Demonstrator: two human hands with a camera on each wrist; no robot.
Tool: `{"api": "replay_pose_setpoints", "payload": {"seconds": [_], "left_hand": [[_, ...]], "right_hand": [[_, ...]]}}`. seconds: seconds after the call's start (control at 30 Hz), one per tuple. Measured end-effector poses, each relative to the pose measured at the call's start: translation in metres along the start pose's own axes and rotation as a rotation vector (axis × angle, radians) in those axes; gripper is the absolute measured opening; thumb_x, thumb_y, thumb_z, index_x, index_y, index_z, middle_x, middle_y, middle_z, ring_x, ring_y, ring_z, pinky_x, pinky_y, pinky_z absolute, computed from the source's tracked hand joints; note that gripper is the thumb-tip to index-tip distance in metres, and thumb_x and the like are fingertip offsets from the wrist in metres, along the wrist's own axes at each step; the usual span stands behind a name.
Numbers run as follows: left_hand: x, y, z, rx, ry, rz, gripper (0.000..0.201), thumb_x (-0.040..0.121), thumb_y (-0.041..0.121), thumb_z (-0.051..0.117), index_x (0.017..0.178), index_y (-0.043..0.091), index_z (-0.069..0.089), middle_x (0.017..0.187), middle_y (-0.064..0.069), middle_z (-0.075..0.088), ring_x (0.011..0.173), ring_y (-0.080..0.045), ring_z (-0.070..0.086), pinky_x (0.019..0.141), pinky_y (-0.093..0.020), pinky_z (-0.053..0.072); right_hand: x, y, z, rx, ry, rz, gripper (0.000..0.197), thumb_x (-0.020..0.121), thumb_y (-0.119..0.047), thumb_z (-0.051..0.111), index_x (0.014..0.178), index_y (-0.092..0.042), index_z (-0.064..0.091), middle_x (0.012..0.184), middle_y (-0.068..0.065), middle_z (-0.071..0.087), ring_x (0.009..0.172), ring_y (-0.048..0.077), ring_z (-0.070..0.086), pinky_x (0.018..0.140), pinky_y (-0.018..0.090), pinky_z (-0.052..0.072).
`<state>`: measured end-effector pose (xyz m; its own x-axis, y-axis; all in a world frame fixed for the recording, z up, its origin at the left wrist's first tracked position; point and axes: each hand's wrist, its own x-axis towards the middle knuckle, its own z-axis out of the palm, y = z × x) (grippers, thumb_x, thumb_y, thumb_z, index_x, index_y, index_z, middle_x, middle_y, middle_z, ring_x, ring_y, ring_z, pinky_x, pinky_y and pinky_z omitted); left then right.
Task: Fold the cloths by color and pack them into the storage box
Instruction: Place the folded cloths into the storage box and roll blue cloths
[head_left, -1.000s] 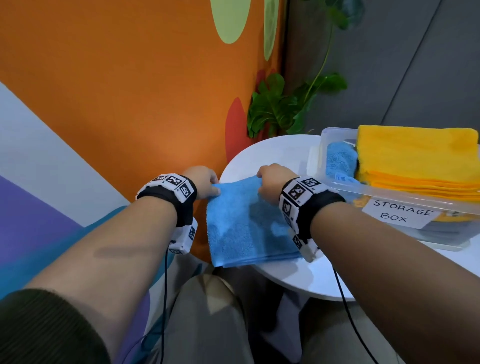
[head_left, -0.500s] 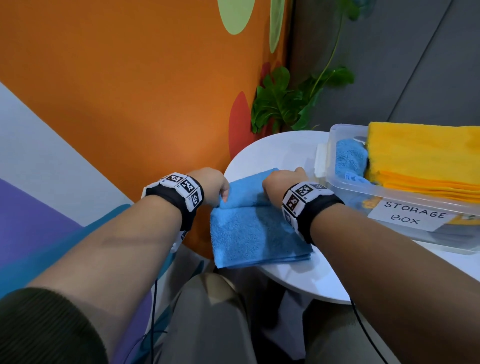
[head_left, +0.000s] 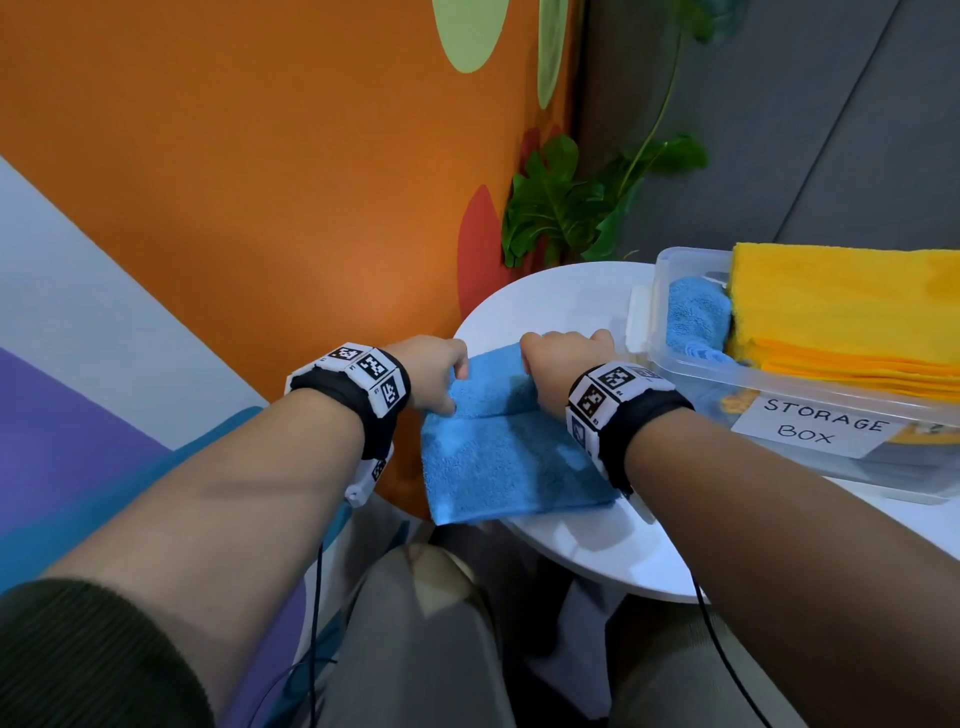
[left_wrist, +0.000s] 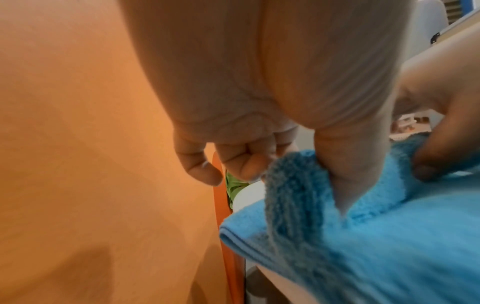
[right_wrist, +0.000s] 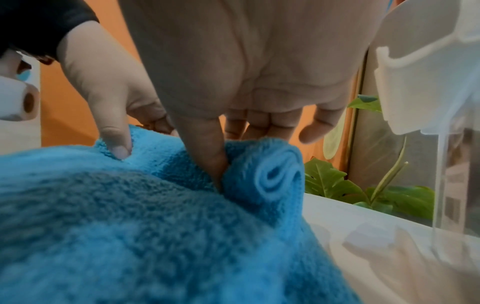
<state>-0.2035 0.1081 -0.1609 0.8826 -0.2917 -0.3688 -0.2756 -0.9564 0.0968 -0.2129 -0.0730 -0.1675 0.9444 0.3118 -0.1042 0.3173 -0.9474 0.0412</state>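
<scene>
A blue cloth lies on the round white table, its far end curled into a roll. My left hand pinches the roll's left end, thumb tucked under the fold. My right hand grips the right end with its thumb pressed in behind the roll. To the right stands the clear storage box, holding a rolled blue cloth and a stack of folded yellow cloths.
An orange wall rises close on the left, just beyond the table's rim. A green plant stands behind the table. My knees sit under the near edge. The box's white lid clip is next to my right hand.
Both hands lifted the cloth's far edge and turned it toward me, so the flat cloth now has a roll at its far end. The flat part is shorter.
</scene>
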Motion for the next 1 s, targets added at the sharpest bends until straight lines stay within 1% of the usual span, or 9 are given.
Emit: {"api": "replay_pose_setpoints", "payload": {"seconds": [0.2,0.27,0.37,0.47,0.63,0.73,0.8,0.93,1.0], "left_hand": [[-0.004,0.016,0.003,0.192,-0.127,0.052,0.02,0.081,0.008,0.062,0.094,0.019,0.051,0.089,0.001,0.054,0.08,-0.021,0.049,0.058,-0.025,0.038],[-0.005,0.017,0.003,0.163,-0.15,0.066,0.02,0.081,0.009,0.062,0.098,0.018,0.059,0.086,0.003,0.054,0.078,-0.018,0.049,0.052,-0.02,0.036],[-0.007,0.009,-0.002,-0.002,-0.114,0.044,0.011,0.08,0.024,0.068,0.09,0.018,0.067,0.077,0.006,0.061,0.072,-0.014,0.053,0.059,-0.021,0.043],[-0.008,0.006,-0.003,-0.03,-0.098,0.052,0.016,0.079,0.029,0.074,0.088,0.019,0.065,0.086,0.005,0.065,0.075,-0.013,0.054,0.062,-0.022,0.042],[-0.007,0.012,0.002,0.009,-0.087,0.047,0.041,0.077,0.029,0.077,0.107,0.022,0.051,0.093,0.003,0.055,0.084,-0.018,0.052,0.071,-0.027,0.042],[-0.008,0.013,-0.004,0.045,0.012,0.039,0.035,0.077,0.028,0.074,0.098,0.022,0.046,0.077,0.008,0.048,0.079,-0.019,0.05,0.066,-0.027,0.039],[-0.009,0.017,-0.004,0.1,0.044,0.045,0.032,0.077,0.025,0.072,0.091,0.02,0.043,0.072,0.007,0.044,0.076,-0.02,0.048,0.062,-0.028,0.036],[-0.008,0.024,0.007,0.209,-0.035,0.046,0.031,0.077,0.018,0.066,0.075,0.025,0.036,0.07,0.005,0.044,0.073,-0.021,0.046,0.06,-0.029,0.036],[-0.007,0.024,0.01,0.189,-0.059,0.046,0.028,0.076,0.019,0.066,0.075,0.025,0.038,0.069,0.005,0.046,0.07,-0.019,0.047,0.057,-0.028,0.036]], "right_hand": [[-0.004,-0.004,0.002,-0.092,-0.171,-0.012,0.026,0.082,-0.008,0.056,0.102,-0.024,0.062,0.1,0.0,0.059,0.087,0.022,0.052,0.092,0.043,0.028],[-0.005,-0.006,0.002,-0.085,-0.196,-0.005,0.016,0.085,-0.02,0.056,0.098,-0.024,0.065,0.097,-0.001,0.06,0.083,0.022,0.052,0.089,0.042,0.029],[-0.007,-0.003,-0.003,-0.023,-0.202,-0.014,0.021,0.09,-0.033,0.05,0.094,-0.019,0.065,0.099,0.001,0.057,0.083,0.024,0.053,0.075,0.035,0.034],[-0.009,0.0,-0.004,-0.039,-0.239,-0.058,0.02,0.092,-0.022,0.05,0.107,-0.017,0.062,0.105,0.002,0.062,0.088,0.023,0.057,0.074,0.034,0.038],[-0.014,-0.002,0.002,0.08,-0.074,-0.008,0.024,0.083,-0.014,0.056,0.102,-0.018,0.042,0.085,-0.001,0.05,0.081,0.025,0.05,0.084,0.04,0.032],[-0.014,-0.002,-0.005,0.052,0.013,-0.005,0.029,0.079,-0.014,0.057,0.105,-0.02,0.045,0.095,0.0,0.052,0.089,0.025,0.052,0.084,0.039,0.032],[-0.015,-0.002,-0.006,0.019,-0.013,-0.023,0.029,0.078,-0.012,0.056,0.104,-0.021,0.046,0.099,0.001,0.053,0.092,0.025,0.052,0.084,0.039,0.032],[-0.019,-0.005,0.004,-0.035,-0.09,-0.06,0.027,0.078,-0.011,0.056,0.101,-0.023,0.048,0.099,0.001,0.055,0.088,0.024,0.053,0.084,0.039,0.032],[-0.02,-0.006,0.007,-0.039,-0.103,-0.067,0.025,0.08,-0.011,0.055,0.101,-0.023,0.049,0.099,0.0,0.055,0.084,0.023,0.051,0.084,0.039,0.031]]}}
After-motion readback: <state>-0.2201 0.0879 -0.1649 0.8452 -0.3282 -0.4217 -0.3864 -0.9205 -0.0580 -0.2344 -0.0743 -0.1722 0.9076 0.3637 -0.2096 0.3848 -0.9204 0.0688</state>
